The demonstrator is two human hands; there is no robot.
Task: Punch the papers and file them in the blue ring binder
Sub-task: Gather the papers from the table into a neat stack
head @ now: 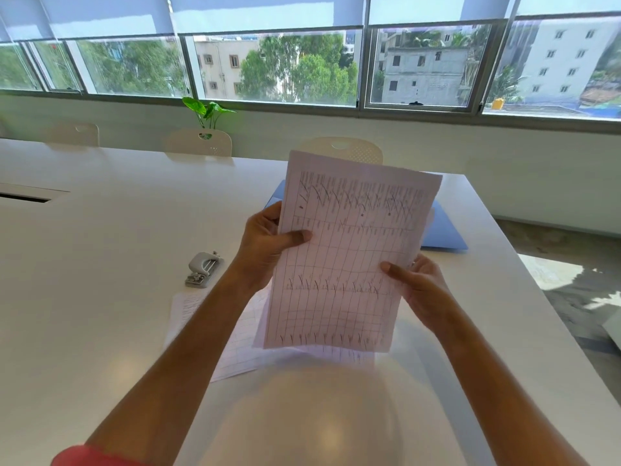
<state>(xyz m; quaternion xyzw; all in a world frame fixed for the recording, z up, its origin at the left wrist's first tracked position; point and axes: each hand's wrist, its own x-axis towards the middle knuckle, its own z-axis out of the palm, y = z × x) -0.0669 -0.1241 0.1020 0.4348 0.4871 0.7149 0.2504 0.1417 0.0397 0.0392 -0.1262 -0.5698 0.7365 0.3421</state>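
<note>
I hold a thin stack of printed table sheets (pixel 349 250) upright above the white table (pixel 100 264). My left hand (pixel 268 243) grips the stack's left edge, thumb across the front. My right hand (pixel 416 284) pinches the right edge lower down. The blue ring binder (pixel 443 230) lies flat behind the sheets, mostly hidden by them. A grey hole punch (pixel 203 269) sits on the table left of my left forearm. More printed sheets (pixel 235 344) lie flat on the table under my arms.
White chairs (pixel 198 142) stand along the table's far side, with a green plant (pixel 208 112) behind one. A cable slot (pixel 27 196) is set into the table at the left. The table's right edge drops to the floor (pixel 571 284).
</note>
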